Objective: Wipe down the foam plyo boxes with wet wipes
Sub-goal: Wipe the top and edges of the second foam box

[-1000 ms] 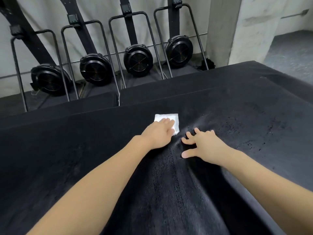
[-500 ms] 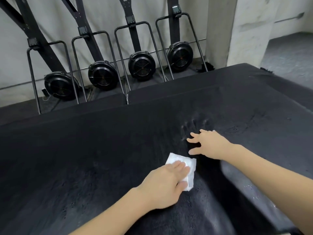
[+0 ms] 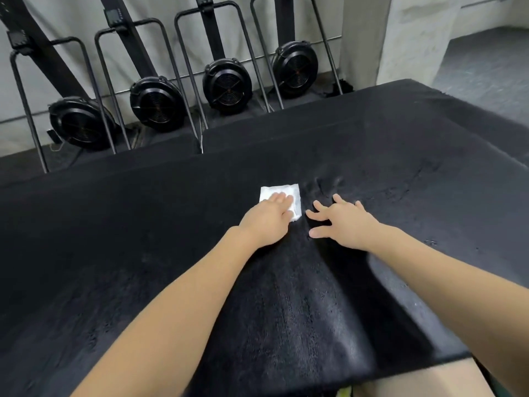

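Note:
A large black foam plyo box (image 3: 415, 196) fills most of the head view, its top showing darker damp streaks down the middle. A folded white wet wipe (image 3: 286, 191) lies flat on the box top near its centre. My left hand (image 3: 269, 222) presses on the wipe with straight fingers, covering its near half. My right hand (image 3: 346, 222) rests flat on the box just to the right of the wipe, fingers spread, holding nothing.
Several black fan-wheel exercise machines (image 3: 226, 85) with metal frames stand in a row beyond the box's far edge, against a pale wall. A concrete pillar (image 3: 400, 35) rises at the back right. Grey floor (image 3: 486, 61) shows to the right of it.
My left hand has pushed the wipe away from me, from near the box's front back up to its centre. My right hand has stayed planted in about the same spot.

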The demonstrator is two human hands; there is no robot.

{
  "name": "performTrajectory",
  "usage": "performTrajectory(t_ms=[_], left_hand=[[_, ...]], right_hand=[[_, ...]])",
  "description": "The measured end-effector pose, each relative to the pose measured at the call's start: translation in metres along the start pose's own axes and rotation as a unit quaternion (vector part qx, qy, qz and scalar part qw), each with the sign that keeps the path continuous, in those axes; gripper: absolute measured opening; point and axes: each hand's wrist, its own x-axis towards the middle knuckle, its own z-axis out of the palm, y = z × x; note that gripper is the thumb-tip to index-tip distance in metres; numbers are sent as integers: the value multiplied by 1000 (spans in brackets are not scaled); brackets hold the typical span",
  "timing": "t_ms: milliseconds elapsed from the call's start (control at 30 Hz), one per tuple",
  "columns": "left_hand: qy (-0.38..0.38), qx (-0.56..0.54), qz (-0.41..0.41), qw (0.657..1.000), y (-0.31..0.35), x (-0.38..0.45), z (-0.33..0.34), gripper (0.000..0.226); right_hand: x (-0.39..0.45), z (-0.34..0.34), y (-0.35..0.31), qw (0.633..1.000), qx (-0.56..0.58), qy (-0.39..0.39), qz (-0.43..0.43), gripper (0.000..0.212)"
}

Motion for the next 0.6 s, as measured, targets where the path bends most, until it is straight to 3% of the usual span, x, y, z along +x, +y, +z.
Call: performTrajectory(t_ms=[200, 300, 433, 600], left_hand=[[4, -13, 84, 996, 30, -94, 31, 45], [0, -29, 105, 994, 52, -144, 40, 56], [65, -27, 170, 983, 72, -199, 59, 52], [118, -1, 184, 976, 63, -250, 90, 42]], right_hand=[[-3, 6, -1, 1000, -29, 7, -5, 54], [-10, 8, -5, 998, -56, 4, 2, 53], [-25, 10, -14, 997, -78, 24, 16, 54], [-48, 14, -13, 998, -53, 38, -2, 50]])
